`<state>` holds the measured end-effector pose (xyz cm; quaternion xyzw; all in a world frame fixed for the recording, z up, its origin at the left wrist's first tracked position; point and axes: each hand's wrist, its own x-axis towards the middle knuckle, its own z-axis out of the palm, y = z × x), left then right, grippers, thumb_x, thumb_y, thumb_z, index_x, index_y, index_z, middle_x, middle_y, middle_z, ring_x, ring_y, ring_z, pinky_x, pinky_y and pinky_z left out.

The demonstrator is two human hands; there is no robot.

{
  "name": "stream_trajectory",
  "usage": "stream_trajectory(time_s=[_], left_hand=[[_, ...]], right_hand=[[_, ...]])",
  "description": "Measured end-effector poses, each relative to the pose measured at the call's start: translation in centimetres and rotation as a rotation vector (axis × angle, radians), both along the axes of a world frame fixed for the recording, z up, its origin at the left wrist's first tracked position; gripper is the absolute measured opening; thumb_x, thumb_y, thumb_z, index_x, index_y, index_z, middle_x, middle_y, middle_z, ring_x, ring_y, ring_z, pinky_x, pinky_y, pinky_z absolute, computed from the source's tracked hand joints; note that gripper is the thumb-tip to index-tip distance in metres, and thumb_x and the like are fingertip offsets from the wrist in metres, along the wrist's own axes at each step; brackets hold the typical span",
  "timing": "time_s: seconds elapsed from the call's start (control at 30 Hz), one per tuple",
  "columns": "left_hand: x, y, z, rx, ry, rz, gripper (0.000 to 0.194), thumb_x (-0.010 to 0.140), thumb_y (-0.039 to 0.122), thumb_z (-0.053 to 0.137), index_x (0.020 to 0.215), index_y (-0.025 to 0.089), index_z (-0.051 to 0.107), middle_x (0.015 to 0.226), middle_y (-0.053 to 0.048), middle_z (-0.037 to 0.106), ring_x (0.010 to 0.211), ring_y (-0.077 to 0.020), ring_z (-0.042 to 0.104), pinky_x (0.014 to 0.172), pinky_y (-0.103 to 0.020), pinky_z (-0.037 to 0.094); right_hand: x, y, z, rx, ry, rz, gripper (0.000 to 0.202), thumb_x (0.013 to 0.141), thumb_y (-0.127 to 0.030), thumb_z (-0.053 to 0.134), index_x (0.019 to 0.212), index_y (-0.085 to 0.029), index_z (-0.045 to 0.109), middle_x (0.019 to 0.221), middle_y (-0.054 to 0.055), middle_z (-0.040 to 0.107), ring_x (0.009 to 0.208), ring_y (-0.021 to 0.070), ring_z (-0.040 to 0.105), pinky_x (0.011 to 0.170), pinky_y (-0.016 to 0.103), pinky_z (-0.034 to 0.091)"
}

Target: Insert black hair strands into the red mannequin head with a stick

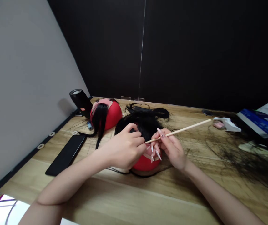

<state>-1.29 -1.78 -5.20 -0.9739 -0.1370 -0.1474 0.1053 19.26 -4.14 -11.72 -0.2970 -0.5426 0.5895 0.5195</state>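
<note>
A red head form [145, 164] with long black hair [143, 123] over its far side stands on the table in front of me. My left hand [126, 147] rests on the form's left side, its fingers curled against the hair; what they hold is hidden. My right hand [168, 145] pinches a thin light wooden stick [190, 126] at the form's right side. The stick slants up to the right, and its lower tip is close to my left hand, over the pinkish cap edge.
A second red head form [113, 115] with black hair stands behind to the left, beside a black cylindrical speaker [81, 101]. A black phone [65, 154] lies at the left. Loose hair, white paper [230, 125] and a blue-white package [260, 123] are at the right.
</note>
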Motion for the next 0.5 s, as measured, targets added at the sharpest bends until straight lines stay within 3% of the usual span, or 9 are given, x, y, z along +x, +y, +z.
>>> stream_trajectory(time_s=[0.17,0.5], left_hand=[[1.0,0.3,-1.3,0.174,-0.014,0.061,0.024,0.092,0.012,0.043,0.071,0.015,0.056,0.067,-0.004,0.056,0.069,-0.0183,0.048,0.077,-0.039,0.034],[1.4,-1.0,-1.7,0.187,-0.006,0.194,0.018,0.088,0.009,0.045,0.074,0.015,0.056,0.069,-0.005,0.055,0.071,-0.0208,0.046,0.077,-0.041,0.033]], right_hand=[[0.0,0.0,0.0,0.002,0.011,0.0,0.031,0.1,-0.046,0.046,0.09,-0.017,0.05,0.065,-0.001,0.057,0.053,0.0119,0.06,0.049,0.023,0.053],[0.1,0.4,-0.1,-0.031,0.071,0.018,0.032,0.098,-0.046,0.049,0.089,-0.016,0.051,0.068,-0.001,0.059,0.05,0.0097,0.06,0.046,0.02,0.051]])
